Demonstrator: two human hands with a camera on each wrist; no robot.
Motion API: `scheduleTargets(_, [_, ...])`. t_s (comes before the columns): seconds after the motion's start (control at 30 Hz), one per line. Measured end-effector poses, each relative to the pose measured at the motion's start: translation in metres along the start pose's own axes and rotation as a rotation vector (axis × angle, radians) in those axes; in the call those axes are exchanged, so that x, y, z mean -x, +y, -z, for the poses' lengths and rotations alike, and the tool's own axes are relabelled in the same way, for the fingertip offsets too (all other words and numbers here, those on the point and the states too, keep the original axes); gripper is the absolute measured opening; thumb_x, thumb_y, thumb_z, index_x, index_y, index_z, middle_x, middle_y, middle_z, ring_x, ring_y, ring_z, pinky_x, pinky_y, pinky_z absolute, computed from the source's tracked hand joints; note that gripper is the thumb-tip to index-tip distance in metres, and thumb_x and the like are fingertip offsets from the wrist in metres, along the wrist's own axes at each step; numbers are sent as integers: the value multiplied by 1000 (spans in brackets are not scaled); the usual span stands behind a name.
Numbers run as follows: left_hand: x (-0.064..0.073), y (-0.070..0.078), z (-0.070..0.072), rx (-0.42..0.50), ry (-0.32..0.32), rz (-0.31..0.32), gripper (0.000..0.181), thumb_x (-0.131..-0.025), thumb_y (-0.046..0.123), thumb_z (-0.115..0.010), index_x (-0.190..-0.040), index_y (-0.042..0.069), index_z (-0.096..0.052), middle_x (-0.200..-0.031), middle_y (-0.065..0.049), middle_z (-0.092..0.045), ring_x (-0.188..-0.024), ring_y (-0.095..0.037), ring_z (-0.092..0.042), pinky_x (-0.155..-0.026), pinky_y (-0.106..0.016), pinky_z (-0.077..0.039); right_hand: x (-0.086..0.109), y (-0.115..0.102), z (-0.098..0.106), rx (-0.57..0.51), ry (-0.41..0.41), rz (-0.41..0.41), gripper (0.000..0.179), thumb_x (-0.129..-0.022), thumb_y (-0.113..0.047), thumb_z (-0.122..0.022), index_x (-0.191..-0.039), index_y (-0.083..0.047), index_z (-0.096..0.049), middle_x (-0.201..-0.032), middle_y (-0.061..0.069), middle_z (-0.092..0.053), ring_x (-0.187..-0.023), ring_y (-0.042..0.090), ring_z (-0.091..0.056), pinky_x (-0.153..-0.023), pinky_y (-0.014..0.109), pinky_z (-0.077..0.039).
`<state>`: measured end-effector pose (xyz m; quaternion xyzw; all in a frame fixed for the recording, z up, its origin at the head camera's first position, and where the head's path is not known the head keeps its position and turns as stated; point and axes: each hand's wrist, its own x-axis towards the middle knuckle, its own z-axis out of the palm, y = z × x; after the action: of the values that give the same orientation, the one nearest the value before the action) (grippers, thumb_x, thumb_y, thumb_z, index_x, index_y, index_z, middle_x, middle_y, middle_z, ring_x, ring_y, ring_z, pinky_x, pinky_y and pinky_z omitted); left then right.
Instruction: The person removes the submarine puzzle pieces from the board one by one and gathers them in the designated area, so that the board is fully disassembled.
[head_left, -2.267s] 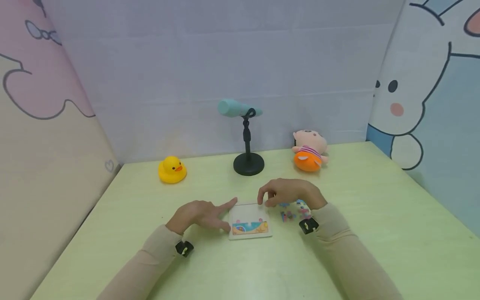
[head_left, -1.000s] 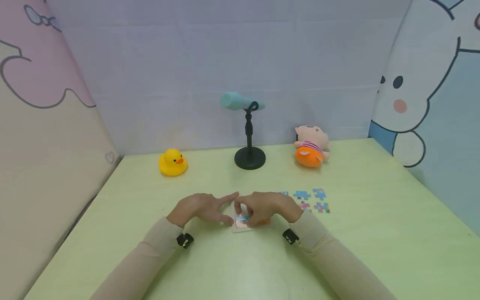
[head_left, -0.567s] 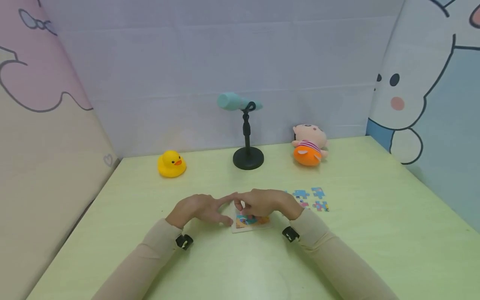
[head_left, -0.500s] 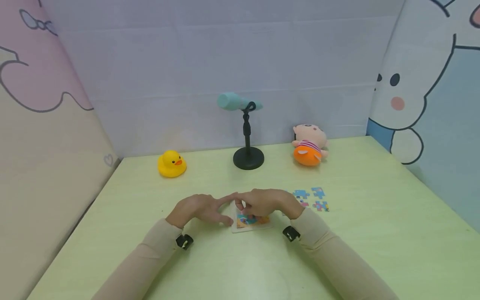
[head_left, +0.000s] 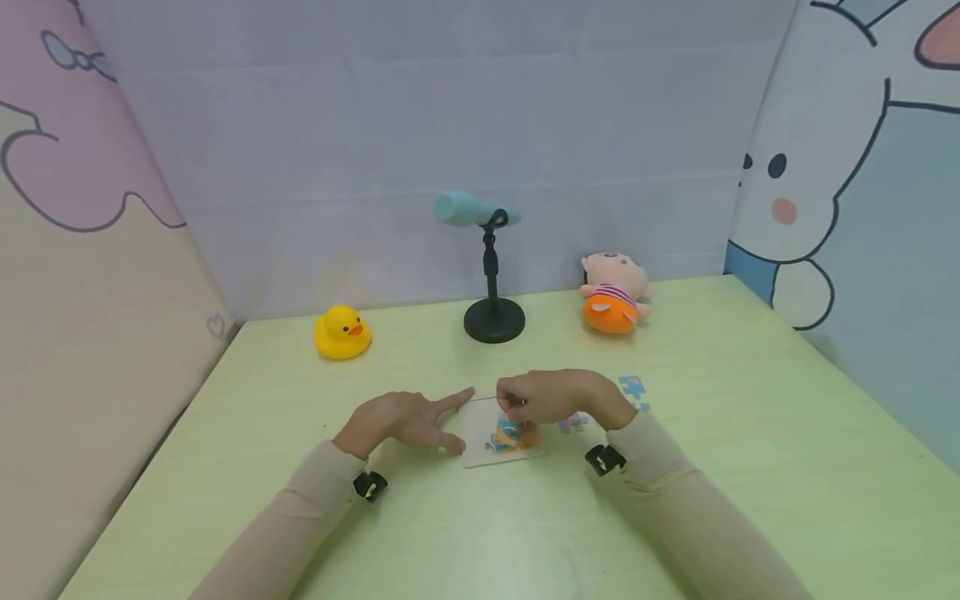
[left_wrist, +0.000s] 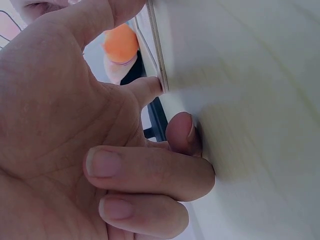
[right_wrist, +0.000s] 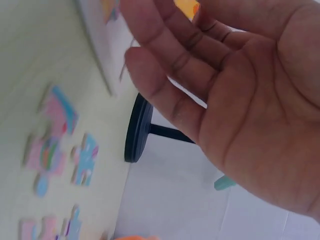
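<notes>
"White, thin, rectangular board (head_left: 475, 429): where is it, and what steadies it?"

"On the pale-green bench (head_left: 420, 533), well forward of the back edge, about midway between the side edges. The left hand (head_left: 401, 423) braces its spread thumb and forefinger against the board's left edge, gripping nothing."

"And the right hand (head_left: 555, 396)?"

"Bent over the board, apparently pinching a flat, teal-and-orange jigsaw piece (head_left: 510, 435); its fingertips are partly hidden."

"How would you do this step well?"

"Brace firmly on the left, hold the piece lightly by its sides, and lay it level, never forcing a corner."

"How does it look?"

"Bright, askew to the board's edges, its printed picture too small to make out. Loose pink-and-blue jigsaw pieces (head_left: 632, 385) lie beyond the board's right edge."
</notes>
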<state>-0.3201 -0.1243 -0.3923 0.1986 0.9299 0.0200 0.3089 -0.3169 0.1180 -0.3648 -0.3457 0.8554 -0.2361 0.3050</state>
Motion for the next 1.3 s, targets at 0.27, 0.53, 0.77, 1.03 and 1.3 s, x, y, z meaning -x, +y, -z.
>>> scheduleTargets(0.27, [-1,-5,-5,18,-4,-1,87,-88,69,-58,-159,44,-14,-110,-11,-64,-95,-23,-55,-88,-47,-44,18,15,-2,-25,-34,-10,12,-102,-5,-55,-90,-7,-54,-75,4,-64,-61,22,-56,-58,24,-42])
scheduleTargets(0.53, [2,-8,-3,28,-14,-2,87,-89,67,-59,-160,44,-13,-111,-11,-63,-95,-24,-54,-89,-47,-44,25,23,0,11,-55,-71,11,-101,-7,-58,-90,-10,-58,-73,1,-64,-59,18,-56,-56,25,-42])
scheduleTargets(0.77, [1,-4,-4,32,-10,-13,86,-89,66,-58,-159,44,-14,-109,-11,-63,-97,-23,-55,-92,-48,-43,36,27,4,11,-102,-211,13,-98,-6,-61,-86,-12,-58,-72,2,-67,-51,17,-48,-48,23,-35])
scheduleTargets(1.03, [-1,-1,-1,17,-15,-13,87,-89,67,-59,-159,45,-13,-121,-11,-62,-98,-22,-54,-92,-47,-43,45,32,3,-99,-127,-265,14,-96,1,-61,-85,-7,-57,-69,8,-69,-47,16,-43,-51,24,-36])
scheduleTargets(1.3, [1,0,0,36,-19,-4,87,-89,66,-59,-159,45,-13,-134,-15,-58,-105,-25,-54,-96,-49,-42,46,29,4,-98,-126,-292,14,-96,0,-61,-85,-8,-57,-67,9,-67,-47,15,-47,-52,26,-39])
